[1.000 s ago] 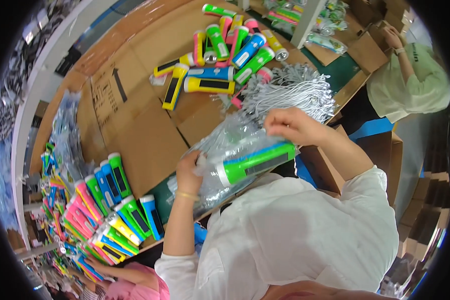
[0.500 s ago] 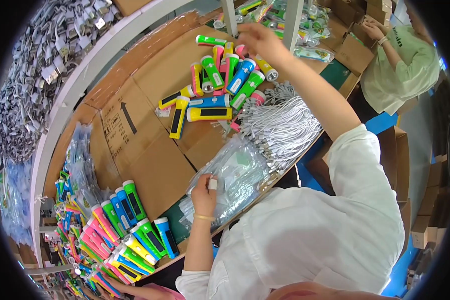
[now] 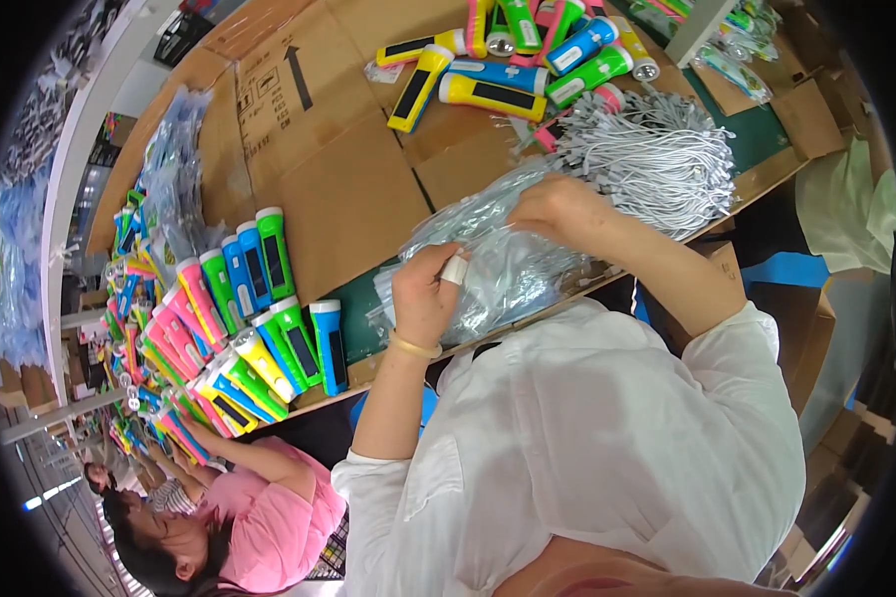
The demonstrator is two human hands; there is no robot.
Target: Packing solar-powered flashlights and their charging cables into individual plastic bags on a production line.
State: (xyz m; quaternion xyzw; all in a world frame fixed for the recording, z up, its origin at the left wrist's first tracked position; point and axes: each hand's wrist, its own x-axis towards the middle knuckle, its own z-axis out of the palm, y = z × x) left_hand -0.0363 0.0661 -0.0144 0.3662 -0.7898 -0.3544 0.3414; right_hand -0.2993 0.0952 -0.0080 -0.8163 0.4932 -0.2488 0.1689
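My left hand (image 3: 426, 298), a white wrap around one digit, is closed at the left side of a pile of transparent plastic bags (image 3: 513, 289). My right hand (image 3: 564, 210) pinches with bent fingers at the upper part of the same pile. A thin plastic bag (image 3: 483, 242) stretches between the two hands; its edges are hard to make out. Just beyond my right hand lies a heap of white cables (image 3: 652, 164) with small plugs. Farther off, colourful flashlights (image 3: 493, 95) in yellow, blue, green and pink lie loosely together.
Flattened cardboard (image 3: 343, 184) covers much of the table. At left are rows of flashlights (image 3: 254, 338) and a stack of plastic bags (image 3: 174, 164). A co-worker in pink (image 3: 279, 517) reaches toward flashlights at lower left. A white post (image 3: 702, 30) stands at upper right; cardboard boxes (image 3: 806, 318) are at right.
My right hand has come down from above the loose flashlights to the plastic bags. My left hand stays at the bags. The view has shifted, bringing the co-worker in pink further into sight.
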